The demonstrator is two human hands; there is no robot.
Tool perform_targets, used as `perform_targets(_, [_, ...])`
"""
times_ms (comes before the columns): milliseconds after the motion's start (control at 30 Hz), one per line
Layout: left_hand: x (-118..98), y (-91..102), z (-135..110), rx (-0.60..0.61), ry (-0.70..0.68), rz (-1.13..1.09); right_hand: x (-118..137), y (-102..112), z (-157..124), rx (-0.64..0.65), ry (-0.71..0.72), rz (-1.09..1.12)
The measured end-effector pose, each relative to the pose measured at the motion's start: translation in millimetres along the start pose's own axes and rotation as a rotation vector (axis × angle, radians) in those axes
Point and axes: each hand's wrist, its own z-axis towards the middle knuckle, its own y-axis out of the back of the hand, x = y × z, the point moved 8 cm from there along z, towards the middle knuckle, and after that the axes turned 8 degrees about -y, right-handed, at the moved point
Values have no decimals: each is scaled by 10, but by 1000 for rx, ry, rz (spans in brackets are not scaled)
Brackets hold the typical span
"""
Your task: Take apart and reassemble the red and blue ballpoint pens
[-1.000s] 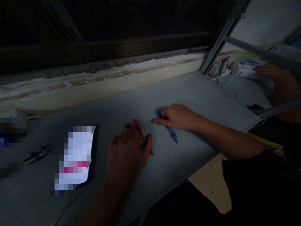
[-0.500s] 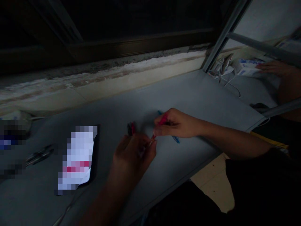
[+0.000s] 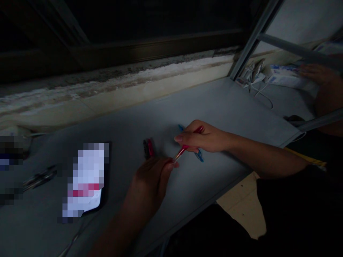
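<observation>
Red pen (image 3: 187, 145): one item, off the table, slanting from the upper right down to the lower left at the centre of the frame. Your right hand (image 3: 207, 137) is closed round its barrel, thumb and fingers narrow on it. Your left hand (image 3: 150, 178) meets its lower, pale tip with thumb and forefinger drawn into a tight pinch; whether they also hold some small part there cannot be told in this dim light. Change noted: a second ago this pen lay flat on the grey table (image 3: 227, 103) under your left hand while your right rested on the blue pen (image 3: 199, 156). It is now lifted and shared between both hands, so the work has moved from the blue pen to the red one and to its tip end. Blue pen: lies on the table as before, partly hidden beneath your right hand and not gripped. Small red and dark piece (image 3: 148, 148): on the table just left of the pens, apart from both hands, unmoved. Phone (image 3: 103, 194): lower left, lit screen up. Dark tools (image 3: 40, 176): far left, indistinct. White cable (image 3: 258, 89): upper right. Another person's hand (image 3: 314, 73): upper right edge, well apart from yours.
</observation>
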Motion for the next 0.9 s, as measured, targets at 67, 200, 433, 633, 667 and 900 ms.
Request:
perform_targets(67, [55,10,-19,29,82,-92,92,-4,-23,41,67,-42])
perform_targets(200, [185,83,-64,6,187,-59,158,119,-1,-29,102,-92])
perform_targets(433, [297,76,-90,-26,216,95,78,245,71,-95,110,-83])
perform_targets(633, [202,28,-53,28,58,332,64,261,74,-92,111,-82])
perform_targets(667, [182,11,-51,47,25,360,45,266,81,-96,93,-67])
perform_targets(900, [131,-25,-49,121,-89,507,-34,217,103,-49,57,-7])
